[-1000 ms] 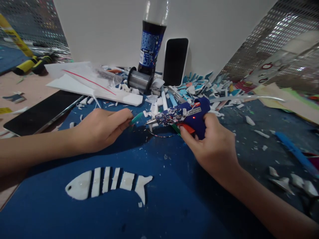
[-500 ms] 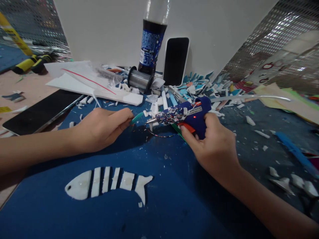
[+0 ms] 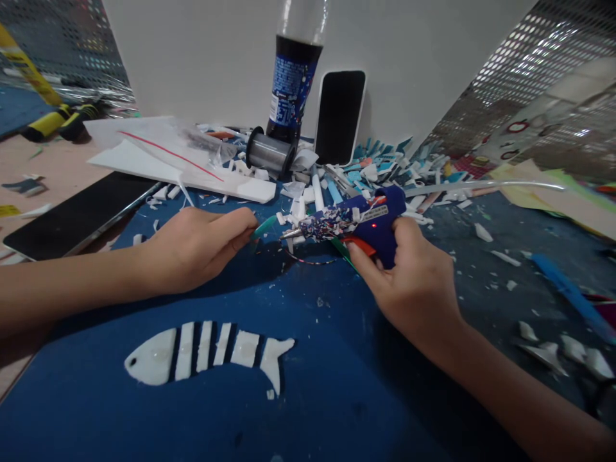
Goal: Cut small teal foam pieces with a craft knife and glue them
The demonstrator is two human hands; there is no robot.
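My right hand [image 3: 414, 276] grips a blue hot glue gun [image 3: 385, 224], its thumb by the orange trigger. Foam crumbs coat the gun's barrel, a red light glows on its side, and a clear glue stick [image 3: 481, 186] sticks out of the back. The metal nozzle points left. My left hand [image 3: 202, 247] pinches a small teal piece [image 3: 264, 226], which lies just left of the nozzle; whether they touch I cannot tell. In front of both hands, a white foam fish [image 3: 151, 358] cut into several separate segments lies flat on the blue mat [image 3: 337, 398].
Behind the hands stand a dark-filled bottle [image 3: 291, 83], a spool of clear line [image 3: 269, 153] and a propped phone [image 3: 339, 115]. Foam scraps [image 3: 380, 170] heap along the white board. Another phone [image 3: 81, 215] lies at left, a blue strip [image 3: 572, 295] at right.
Almost nothing differs. The glue gun and both hands hold nearly the same place, with only a tiny shift of the whole view.
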